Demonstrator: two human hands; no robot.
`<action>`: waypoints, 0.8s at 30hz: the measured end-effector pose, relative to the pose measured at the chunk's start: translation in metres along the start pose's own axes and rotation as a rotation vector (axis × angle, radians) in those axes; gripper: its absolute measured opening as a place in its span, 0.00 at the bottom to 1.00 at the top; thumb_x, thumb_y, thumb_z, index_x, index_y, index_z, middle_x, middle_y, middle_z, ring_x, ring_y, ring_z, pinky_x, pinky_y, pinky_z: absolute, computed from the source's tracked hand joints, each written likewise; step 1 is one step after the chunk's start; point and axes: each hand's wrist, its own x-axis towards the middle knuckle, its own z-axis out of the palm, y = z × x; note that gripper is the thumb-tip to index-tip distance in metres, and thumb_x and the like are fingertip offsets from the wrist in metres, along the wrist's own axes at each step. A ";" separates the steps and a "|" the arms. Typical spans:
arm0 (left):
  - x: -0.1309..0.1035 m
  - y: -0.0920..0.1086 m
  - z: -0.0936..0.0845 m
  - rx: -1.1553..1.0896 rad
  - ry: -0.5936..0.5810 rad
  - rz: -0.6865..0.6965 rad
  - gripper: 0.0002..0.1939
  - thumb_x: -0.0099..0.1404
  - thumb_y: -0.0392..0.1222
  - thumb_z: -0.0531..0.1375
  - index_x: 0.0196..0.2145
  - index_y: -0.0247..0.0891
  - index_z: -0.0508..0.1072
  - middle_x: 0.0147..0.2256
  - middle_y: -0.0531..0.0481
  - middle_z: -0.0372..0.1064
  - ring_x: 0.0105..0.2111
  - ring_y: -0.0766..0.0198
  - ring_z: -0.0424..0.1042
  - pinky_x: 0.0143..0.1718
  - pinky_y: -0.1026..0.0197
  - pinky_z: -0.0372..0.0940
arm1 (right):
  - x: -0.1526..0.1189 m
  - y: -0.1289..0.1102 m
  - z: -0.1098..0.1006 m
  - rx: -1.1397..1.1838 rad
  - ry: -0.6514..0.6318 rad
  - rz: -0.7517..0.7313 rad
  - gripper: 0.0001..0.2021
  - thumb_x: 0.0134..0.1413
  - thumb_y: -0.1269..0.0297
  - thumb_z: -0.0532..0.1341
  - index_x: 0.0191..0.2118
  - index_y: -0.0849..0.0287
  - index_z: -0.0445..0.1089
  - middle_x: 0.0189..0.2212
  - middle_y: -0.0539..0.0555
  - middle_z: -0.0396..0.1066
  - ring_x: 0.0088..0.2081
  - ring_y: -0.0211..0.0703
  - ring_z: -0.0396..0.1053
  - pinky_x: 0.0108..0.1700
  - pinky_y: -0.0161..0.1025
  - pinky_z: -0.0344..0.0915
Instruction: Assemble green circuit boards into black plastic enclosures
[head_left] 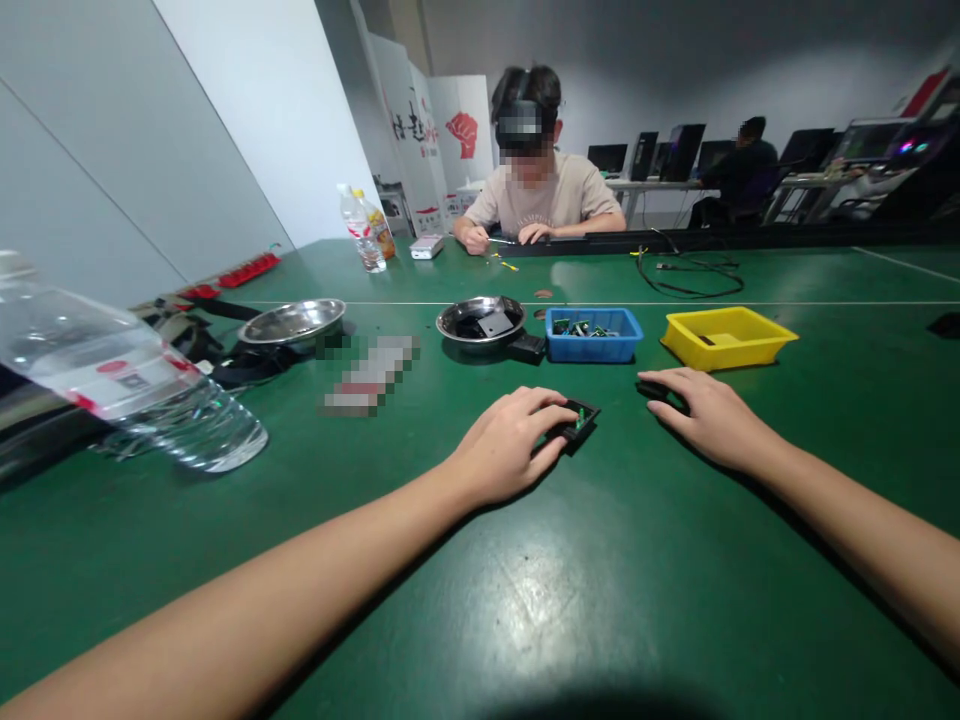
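My left hand [517, 445] is closed on a small black plastic case [594, 412] with a green circuit board [580, 418] inside. Thumb and fingers grip the left side of the case and cover part of it, low over the green table. Just in front of the yellow bin, my right hand [709, 415] rests with thumb and forefinger apart. Between them is a dark patch; I cannot tell whether it is a black part or a shadow.
Beyond my hands stand a blue bin [592, 348] of circuit boards, a yellow bin [727, 350] and a steel bowl [448, 335] with dark parts. To the left are another steel dish [296, 320] and a large water bottle [142, 375]. A person [547, 190] works opposite.
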 end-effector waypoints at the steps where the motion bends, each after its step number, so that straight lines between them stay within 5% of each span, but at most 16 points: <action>1: 0.000 -0.001 -0.001 0.001 0.010 -0.009 0.13 0.70 0.39 0.56 0.50 0.39 0.73 0.51 0.42 0.71 0.50 0.55 0.71 0.54 0.48 0.69 | 0.000 -0.002 -0.002 0.046 -0.013 -0.023 0.14 0.59 0.62 0.58 0.47 0.56 0.76 0.45 0.60 0.77 0.48 0.56 0.74 0.53 0.57 0.69; 4: 0.001 -0.003 -0.002 -0.018 0.019 -0.021 0.14 0.69 0.39 0.57 0.51 0.38 0.72 0.51 0.41 0.71 0.50 0.54 0.71 0.53 0.47 0.69 | -0.004 -0.016 -0.008 0.268 -0.036 -0.023 0.11 0.58 0.64 0.59 0.43 0.58 0.77 0.42 0.57 0.78 0.45 0.51 0.75 0.52 0.53 0.70; 11: 0.001 -0.004 -0.002 -0.091 0.020 -0.034 0.15 0.66 0.41 0.61 0.50 0.38 0.71 0.52 0.40 0.70 0.52 0.54 0.70 0.55 0.48 0.68 | -0.008 -0.036 -0.006 0.904 -0.011 0.292 0.20 0.44 0.61 0.71 0.45 0.61 0.74 0.40 0.57 0.78 0.41 0.46 0.76 0.48 0.47 0.72; 18: 0.003 0.000 -0.006 -0.097 -0.008 -0.029 0.12 0.66 0.44 0.61 0.44 0.36 0.71 0.42 0.43 0.72 0.43 0.56 0.73 0.46 0.52 0.70 | -0.009 -0.043 -0.005 1.357 0.042 0.508 0.23 0.35 0.67 0.75 0.43 0.57 0.74 0.35 0.51 0.78 0.39 0.44 0.78 0.48 0.45 0.70; 24: 0.001 0.002 -0.007 -0.148 0.022 -0.005 0.11 0.63 0.46 0.63 0.39 0.37 0.68 0.48 0.40 0.68 0.48 0.55 0.71 0.49 0.53 0.68 | -0.009 -0.052 -0.008 1.482 -0.005 0.514 0.24 0.34 0.71 0.73 0.44 0.55 0.75 0.36 0.50 0.79 0.42 0.47 0.79 0.54 0.48 0.68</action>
